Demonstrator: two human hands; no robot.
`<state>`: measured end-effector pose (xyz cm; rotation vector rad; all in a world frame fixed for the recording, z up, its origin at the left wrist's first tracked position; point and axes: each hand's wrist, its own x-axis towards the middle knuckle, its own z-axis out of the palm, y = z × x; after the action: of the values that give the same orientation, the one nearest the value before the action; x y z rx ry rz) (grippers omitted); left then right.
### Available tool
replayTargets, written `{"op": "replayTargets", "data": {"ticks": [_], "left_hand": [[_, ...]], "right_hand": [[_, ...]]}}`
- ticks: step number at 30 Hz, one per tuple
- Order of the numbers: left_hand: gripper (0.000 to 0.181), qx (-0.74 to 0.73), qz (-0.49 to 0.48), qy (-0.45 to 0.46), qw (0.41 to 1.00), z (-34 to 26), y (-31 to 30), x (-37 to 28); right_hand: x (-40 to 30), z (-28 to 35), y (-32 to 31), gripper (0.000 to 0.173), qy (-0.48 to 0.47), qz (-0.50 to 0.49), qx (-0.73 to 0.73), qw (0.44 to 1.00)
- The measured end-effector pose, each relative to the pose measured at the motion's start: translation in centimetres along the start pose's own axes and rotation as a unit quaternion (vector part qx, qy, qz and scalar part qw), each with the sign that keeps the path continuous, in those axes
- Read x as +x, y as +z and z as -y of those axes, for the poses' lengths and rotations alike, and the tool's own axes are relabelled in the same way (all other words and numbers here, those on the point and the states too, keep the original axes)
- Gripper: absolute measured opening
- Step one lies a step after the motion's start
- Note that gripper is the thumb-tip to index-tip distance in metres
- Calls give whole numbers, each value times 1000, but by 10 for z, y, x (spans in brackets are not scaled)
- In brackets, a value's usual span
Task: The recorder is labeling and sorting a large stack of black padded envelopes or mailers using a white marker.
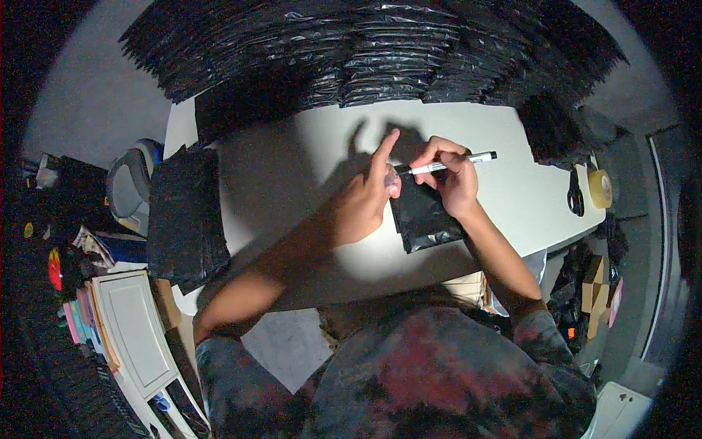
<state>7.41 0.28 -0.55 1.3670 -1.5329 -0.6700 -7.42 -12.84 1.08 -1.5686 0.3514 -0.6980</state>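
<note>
My right hand [452, 173] grips a white marker pen [478, 158] with a black rear end. The pen lies nearly level above the table, its dark front end pointing at my left hand [373, 192]. On that left hand the index finger stands straight out while the other fingers curl in beside the pen's front end. Whether those curled fingers pinch the pen's tip or a small cap is too unclear to tell. Beneath both hands, a flat black plastic packet [425, 219] rests on the white table [510, 208], partly covered by my right hand and wrist.
Tall stacks of black plastic packets [395, 55] line the table's far side. Another black stack [184, 214] stands at the left edge. Black-handled scissors [576, 195] and a tape roll [600, 188] lie at the right end. A white cabinet [134, 329] stands at lower left.
</note>
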Motion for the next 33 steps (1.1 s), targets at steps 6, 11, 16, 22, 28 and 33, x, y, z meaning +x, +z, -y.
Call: {"op": "replayTargets", "data": {"ticks": [6,11,16,22,28,33], "left_hand": [[77,89,43,-10,995,-6,-3,-2],[77,15,37,-11,999,-4,-1,-1],[76,-10,26,-20,999,-9,-1,-2],[81,-43,-101,79,991,-6,-3,-4],[32,12,-70,43,997,-9,0,-4],[18,91,-75,85,989,-1,2,-11]], "right_hand": [[-2,1,3,46,30,-8,-51,998],[-3,5,-3,42,46,-55,4,997],[-2,3,5,41,92,52,-119,987],[-6,2,28,37,-60,84,-287,953],[-11,4,30,54,-38,20,-173,984],[-9,3,32,58,-94,10,-140,986]]}}
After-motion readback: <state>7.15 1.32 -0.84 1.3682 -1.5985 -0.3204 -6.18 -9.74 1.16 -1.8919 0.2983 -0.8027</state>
